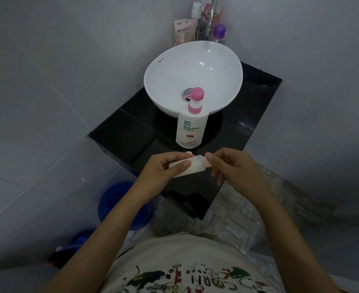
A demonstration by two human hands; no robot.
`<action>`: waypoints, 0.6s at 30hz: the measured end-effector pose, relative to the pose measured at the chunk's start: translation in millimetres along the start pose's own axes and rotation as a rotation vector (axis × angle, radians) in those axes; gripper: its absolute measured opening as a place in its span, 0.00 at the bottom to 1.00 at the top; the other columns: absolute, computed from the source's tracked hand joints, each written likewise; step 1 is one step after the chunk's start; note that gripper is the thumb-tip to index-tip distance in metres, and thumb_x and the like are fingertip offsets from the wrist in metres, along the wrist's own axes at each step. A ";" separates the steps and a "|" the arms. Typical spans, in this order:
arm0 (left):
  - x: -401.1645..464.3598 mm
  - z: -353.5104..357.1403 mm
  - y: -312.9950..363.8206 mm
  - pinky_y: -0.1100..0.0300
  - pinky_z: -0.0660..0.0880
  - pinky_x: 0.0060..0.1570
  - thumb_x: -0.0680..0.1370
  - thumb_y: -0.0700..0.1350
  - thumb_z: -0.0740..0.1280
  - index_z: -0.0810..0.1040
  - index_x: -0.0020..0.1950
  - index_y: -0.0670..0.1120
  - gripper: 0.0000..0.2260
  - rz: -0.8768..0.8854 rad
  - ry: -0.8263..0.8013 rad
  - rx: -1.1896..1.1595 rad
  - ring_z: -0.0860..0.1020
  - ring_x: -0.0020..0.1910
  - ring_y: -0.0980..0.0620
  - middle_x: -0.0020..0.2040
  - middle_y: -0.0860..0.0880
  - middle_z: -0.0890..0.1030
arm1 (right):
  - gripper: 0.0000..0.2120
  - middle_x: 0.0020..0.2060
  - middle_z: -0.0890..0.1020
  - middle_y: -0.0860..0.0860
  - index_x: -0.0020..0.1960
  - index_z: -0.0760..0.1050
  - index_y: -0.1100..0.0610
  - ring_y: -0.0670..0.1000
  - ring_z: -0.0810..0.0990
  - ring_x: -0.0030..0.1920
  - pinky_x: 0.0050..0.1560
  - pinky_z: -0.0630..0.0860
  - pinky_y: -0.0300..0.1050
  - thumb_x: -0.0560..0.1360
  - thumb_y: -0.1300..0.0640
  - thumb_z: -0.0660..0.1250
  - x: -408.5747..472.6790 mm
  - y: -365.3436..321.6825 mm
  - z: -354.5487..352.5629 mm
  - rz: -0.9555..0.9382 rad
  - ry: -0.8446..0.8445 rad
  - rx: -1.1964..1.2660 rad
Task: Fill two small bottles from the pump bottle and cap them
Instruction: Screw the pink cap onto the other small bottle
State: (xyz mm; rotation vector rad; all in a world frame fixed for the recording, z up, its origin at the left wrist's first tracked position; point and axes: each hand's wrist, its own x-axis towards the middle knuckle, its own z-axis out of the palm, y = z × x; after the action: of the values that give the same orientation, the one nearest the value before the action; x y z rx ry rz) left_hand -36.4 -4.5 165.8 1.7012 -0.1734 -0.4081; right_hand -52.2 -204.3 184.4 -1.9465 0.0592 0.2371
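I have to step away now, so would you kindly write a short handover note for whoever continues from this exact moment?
Left hand: holds the small bottle on its side, holding white liquid.
Right hand: fingertips on the cap at the bottle's mouth.
Pump bottle: upright on the black counter, in front of the sink.
Done: this bottle looks filled.
Left: finish capping. No second small bottle is in view; locate it.

Bathroom corner, viewed from above in dim, cool light.

Pale tiled walls [47, 92] meet behind a glossy black counter [257, 115], which carries a white vessel basin [168, 81] (oval, maker's mark on the rim). A chrome faucet [211, 20] rises behind the basin, with assorted toiletries [197, 24] crowded at its base. A blue bucket [121, 206] stands on the floor by the counter, on grey mottled flooring [238, 204].
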 end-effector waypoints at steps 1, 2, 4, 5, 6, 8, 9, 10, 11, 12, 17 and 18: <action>0.3 0.0 -0.1 0.72 0.74 0.45 0.76 0.43 0.66 0.79 0.61 0.44 0.14 -0.003 0.004 -0.003 0.78 0.50 0.65 0.56 0.51 0.81 | 0.17 0.32 0.83 0.49 0.46 0.78 0.51 0.47 0.78 0.26 0.29 0.74 0.34 0.69 0.38 0.63 0.0 -0.1 -0.3 -0.001 -0.001 0.003; 0.4 -0.2 -0.2 0.72 0.74 0.45 0.76 0.43 0.66 0.79 0.61 0.44 0.14 -0.007 0.007 -0.004 0.78 0.50 0.64 0.56 0.51 0.81 | 0.16 0.34 0.83 0.48 0.48 0.78 0.51 0.47 0.79 0.28 0.30 0.75 0.33 0.70 0.40 0.65 0.0 -0.5 -1.2 -0.014 -0.013 0.020; 0.7 -0.7 -0.1 0.71 0.75 0.46 0.76 0.43 0.66 0.79 0.60 0.44 0.14 -0.015 0.011 -0.008 0.78 0.51 0.63 0.56 0.51 0.81 | 0.10 0.39 0.84 0.49 0.53 0.76 0.52 0.48 0.81 0.32 0.33 0.75 0.32 0.73 0.51 0.68 -0.1 1.1 -4.8 -0.059 -0.058 0.053; 1.1 -0.8 0.0 0.71 0.75 0.46 0.76 0.43 0.66 0.79 0.60 0.44 0.13 -0.018 0.012 -0.014 0.78 0.50 0.63 0.56 0.50 0.81 | 0.09 0.41 0.83 0.50 0.53 0.76 0.53 0.49 0.81 0.33 0.34 0.75 0.32 0.73 0.56 0.69 0.0 2.0 -6.3 -0.080 -0.071 0.059; 1.4 -0.6 0.4 0.71 0.74 0.45 0.76 0.43 0.66 0.79 0.60 0.44 0.13 -0.019 0.011 -0.019 0.78 0.50 0.63 0.56 0.50 0.81 | 0.08 0.41 0.83 0.52 0.52 0.77 0.54 0.48 0.81 0.32 0.33 0.74 0.31 0.73 0.59 0.69 0.4 2.3 -6.6 -0.086 -0.071 0.063; 2.0 0.2 1.3 0.73 0.74 0.44 0.76 0.42 0.66 0.79 0.60 0.44 0.13 -0.014 0.007 -0.018 0.78 0.49 0.65 0.55 0.52 0.81 | 0.05 0.37 0.83 0.52 0.49 0.78 0.55 0.46 0.79 0.29 0.29 0.71 0.29 0.73 0.57 0.69 1.4 3.2 -5.6 -0.057 -0.039 0.064; 2.3 0.6 1.5 0.73 0.74 0.44 0.76 0.41 0.66 0.79 0.60 0.44 0.13 -0.010 0.005 -0.016 0.78 0.49 0.66 0.54 0.53 0.81 | 0.06 0.34 0.83 0.51 0.47 0.79 0.55 0.46 0.78 0.27 0.27 0.69 0.29 0.73 0.54 0.69 1.7 3.2 -4.5 -0.036 -0.019 0.057; 2.3 0.7 1.5 0.74 0.73 0.44 0.76 0.41 0.66 0.79 0.59 0.44 0.12 -0.007 0.005 -0.016 0.78 0.48 0.67 0.53 0.54 0.81 | 0.08 0.33 0.83 0.51 0.47 0.79 0.55 0.46 0.78 0.27 0.26 0.69 0.29 0.73 0.51 0.68 1.8 2.8 -4.0 -0.022 -0.006 0.053; 2.4 0.6 1.2 0.74 0.74 0.44 0.76 0.41 0.66 0.79 0.60 0.44 0.12 -0.008 0.005 -0.019 0.78 0.48 0.67 0.53 0.54 0.81 | 0.09 0.33 0.83 0.51 0.47 0.78 0.54 0.46 0.79 0.27 0.27 0.69 0.29 0.73 0.50 0.67 1.5 2.8 -4.3 -0.023 -0.004 0.054; 2.3 0.2 0.8 0.74 0.74 0.44 0.76 0.41 0.66 0.79 0.60 0.44 0.13 -0.010 0.006 -0.021 0.78 0.48 0.66 0.54 0.53 0.81 | 0.09 0.35 0.83 0.51 0.49 0.78 0.54 0.47 0.79 0.28 0.28 0.70 0.29 0.73 0.50 0.68 1.2 2.4 -4.8 -0.035 -0.012 0.062; 2.5 -1.1 -1.6 0.73 0.74 0.45 0.76 0.42 0.65 0.79 0.60 0.43 0.13 -0.017 0.011 -0.023 0.78 0.49 0.65 0.55 0.51 0.81 | 0.05 0.37 0.84 0.51 0.50 0.78 0.53 0.45 0.80 0.30 0.28 0.72 0.30 0.74 0.58 0.68 -0.2 1.4 -4.7 -0.084 -0.046 0.055; 2.5 -0.9 -2.3 0.73 0.74 0.45 0.76 0.42 0.65 0.79 0.60 0.42 0.13 -0.020 0.011 -0.025 0.78 0.48 0.66 0.55 0.52 0.81 | 0.04 0.35 0.83 0.51 0.49 0.79 0.52 0.45 0.79 0.29 0.26 0.71 0.31 0.74 0.57 0.68 -0.4 1.1 -3.4 -0.072 -0.039 0.062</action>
State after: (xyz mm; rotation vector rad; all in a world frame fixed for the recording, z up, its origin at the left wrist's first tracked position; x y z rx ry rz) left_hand -34.0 -4.1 163.2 1.6814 -0.1430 -0.4134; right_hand -52.3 -207.9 184.7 -1.8778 -0.0290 0.2230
